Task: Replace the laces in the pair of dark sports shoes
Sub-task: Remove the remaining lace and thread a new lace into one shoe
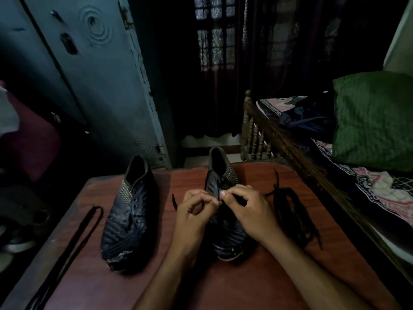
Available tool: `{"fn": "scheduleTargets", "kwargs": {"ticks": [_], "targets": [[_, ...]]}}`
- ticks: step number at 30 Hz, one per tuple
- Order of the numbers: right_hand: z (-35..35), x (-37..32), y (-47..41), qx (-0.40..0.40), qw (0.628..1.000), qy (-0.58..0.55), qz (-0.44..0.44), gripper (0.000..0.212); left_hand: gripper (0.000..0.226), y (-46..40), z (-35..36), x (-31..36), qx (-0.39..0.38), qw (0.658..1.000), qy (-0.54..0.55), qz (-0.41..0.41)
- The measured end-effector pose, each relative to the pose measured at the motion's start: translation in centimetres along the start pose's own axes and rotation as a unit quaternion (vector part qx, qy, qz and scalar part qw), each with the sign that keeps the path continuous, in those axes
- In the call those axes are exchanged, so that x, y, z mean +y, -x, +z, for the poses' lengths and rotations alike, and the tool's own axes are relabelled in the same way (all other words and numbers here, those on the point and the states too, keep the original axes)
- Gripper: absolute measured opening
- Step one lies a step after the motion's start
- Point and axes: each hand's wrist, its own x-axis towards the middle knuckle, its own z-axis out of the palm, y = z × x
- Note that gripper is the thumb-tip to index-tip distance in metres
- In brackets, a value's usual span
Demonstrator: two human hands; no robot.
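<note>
Two dark shoes stand on the reddish table (257, 276), toes toward the near edge. Over the right shoe (225, 238), mid-table, the left hand (194, 211) and right hand (245, 206) meet, fingers curled, fingertips pinching a dark lace at the eyelets. The left shoe (129, 215) sits apart toward the left edge, a straight lace (73, 242) beside it. A tangled lace (288, 209) lies near the right edge.
</note>
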Motion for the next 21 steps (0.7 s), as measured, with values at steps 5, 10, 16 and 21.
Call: {"fn": "scheduleTargets", "kwargs": {"ticks": [5,10,16,21], "targets": [[-0.36,-0.74,-0.05,0.000,0.997,-0.067,0.034,0.020,0.014,0.18,0.11,-0.09,-0.057,0.996,-0.059,0.016],[-0.65,-0.52,-0.02,-0.022,0.999,-0.042,-0.006,0.012,0.016,-0.23,-0.26,-0.37,0.020,0.999,-0.020,-0.016],[-0.41,-0.64,0.55,-0.092,0.993,0.038,-0.062,0.022,0.023,-0.42,0.02,-0.21,0.028,0.999,-0.012,-0.044],[-0.43,-0.43,0.58,-0.087,0.991,0.068,-0.074,0.027,0.012,-0.45,-0.19,-0.35,0.035,0.993,0.049,-0.098]]}}
